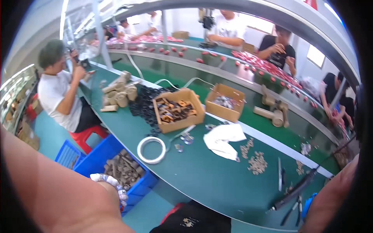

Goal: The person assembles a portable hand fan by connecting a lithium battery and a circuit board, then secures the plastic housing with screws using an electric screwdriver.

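Note:
My left arm point(58, 190) crosses the lower left, in front of a blue bin point(144, 189) full of grey-brown plastic shells point(122, 169). White-and-blue pieces point(112, 181), like beads or wrappings, curve round the end of the arm beside the bin. The fingers cannot be made out. At the right edge my right forearm point(334, 194) comes in with a bright blue band point(309, 206); that hand does not show. Nearest to it on the green bench lie pliers point(289, 213) with dark handles and a black electric screwdriver point(295, 189).
On the bench point(194, 171) are a tape roll point(140, 151), white cloth point(221, 138), small tan parts point(257, 163), two cardboard boxes point(184, 123) of parts, black pieces point(145, 101) and plastic shells point(121, 99). A person point(62, 93) sits at left; others work beyond a conveyor.

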A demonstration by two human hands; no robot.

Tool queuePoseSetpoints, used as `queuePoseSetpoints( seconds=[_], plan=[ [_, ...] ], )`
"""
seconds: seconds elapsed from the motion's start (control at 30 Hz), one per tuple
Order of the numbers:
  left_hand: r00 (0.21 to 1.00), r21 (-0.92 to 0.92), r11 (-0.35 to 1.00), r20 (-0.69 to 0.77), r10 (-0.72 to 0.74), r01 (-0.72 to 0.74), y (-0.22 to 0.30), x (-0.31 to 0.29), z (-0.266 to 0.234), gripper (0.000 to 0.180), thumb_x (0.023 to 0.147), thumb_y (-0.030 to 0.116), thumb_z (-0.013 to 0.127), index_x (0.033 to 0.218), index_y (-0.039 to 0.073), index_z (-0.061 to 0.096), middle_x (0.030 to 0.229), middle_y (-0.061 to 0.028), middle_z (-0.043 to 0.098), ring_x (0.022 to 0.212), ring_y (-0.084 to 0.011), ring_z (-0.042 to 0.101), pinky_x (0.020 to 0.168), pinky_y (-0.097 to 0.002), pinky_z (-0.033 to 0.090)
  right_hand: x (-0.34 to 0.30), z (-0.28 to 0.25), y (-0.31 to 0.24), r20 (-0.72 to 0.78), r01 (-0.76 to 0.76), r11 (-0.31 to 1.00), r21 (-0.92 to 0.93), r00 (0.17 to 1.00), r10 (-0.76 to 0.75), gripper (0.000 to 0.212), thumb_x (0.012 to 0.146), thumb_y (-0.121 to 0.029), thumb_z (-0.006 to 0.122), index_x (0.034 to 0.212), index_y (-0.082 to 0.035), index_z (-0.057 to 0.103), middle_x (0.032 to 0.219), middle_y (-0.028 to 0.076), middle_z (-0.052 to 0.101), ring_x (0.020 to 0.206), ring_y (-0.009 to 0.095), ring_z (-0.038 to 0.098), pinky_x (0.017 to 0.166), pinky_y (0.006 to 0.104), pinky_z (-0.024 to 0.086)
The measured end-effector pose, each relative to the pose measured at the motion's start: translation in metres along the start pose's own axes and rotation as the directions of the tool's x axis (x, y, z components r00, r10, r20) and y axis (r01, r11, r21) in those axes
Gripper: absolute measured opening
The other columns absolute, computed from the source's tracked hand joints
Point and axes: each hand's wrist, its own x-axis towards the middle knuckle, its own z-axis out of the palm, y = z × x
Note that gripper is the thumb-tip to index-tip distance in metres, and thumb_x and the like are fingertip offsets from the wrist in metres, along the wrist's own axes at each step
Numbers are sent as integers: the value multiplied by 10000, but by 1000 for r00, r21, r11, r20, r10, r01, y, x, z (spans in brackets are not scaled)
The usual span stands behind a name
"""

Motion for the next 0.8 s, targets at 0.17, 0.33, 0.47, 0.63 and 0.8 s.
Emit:
queuePoseSetpoints(
  seconds=[0.17,0.33,0.47,0.63,0.8],
  plan=[
    [981,169,966,43,189,-193,13,25,-25,585,791,200,727,1249,15,414,1168,-170,523,893,-268,599,694,-360,503,10,43,12,-113,2,992,127,993,13,722,855,-353,637,1405,-18,311,1001,156,553,868,256,563,763,364,465],
    [958,301,910,121,261,-286,30,46,-36,671,782,219,747,1303,6,382,1214,-185,517,926,-266,600,708,-359,507,17,69,-5,-183,-100,967,234,972,144,710,855,-347,637,1398,-17,320,1007,155,556,873,256,569,765,360,470],
    [936,360,864,133,325,-351,27,41,-39,741,774,235,763,1346,-1,356,1250,-197,513,953,-264,601,718,-358,510,15,75,-10,-221,-156,952,262,951,217,701,855,-341,637,1392,-15,328,1013,154,558,877,256,574,766,357,473],
    [968,82,990,232,97,-118,26,20,-31,340,744,-56,642,1055,-32,508,919,-203,619,783,-321,663,656,-356,578,36,96,-31,-213,-166,890,425,937,276,689,855,-335,637,1385,-14,337,1019,154,561,883,257,580,768,354,478],
    [761,170,938,550,-346,303,18,-34,-34,295,793,-132,529,1044,-12,629,969,-151,659,856,-255,638,729,-318,520,36,107,-41,-127,-306,829,469,905,406,677,855,-328,637,1378,-13,346,1026,153,564,888,258,586,770,350,482]
  ],
)
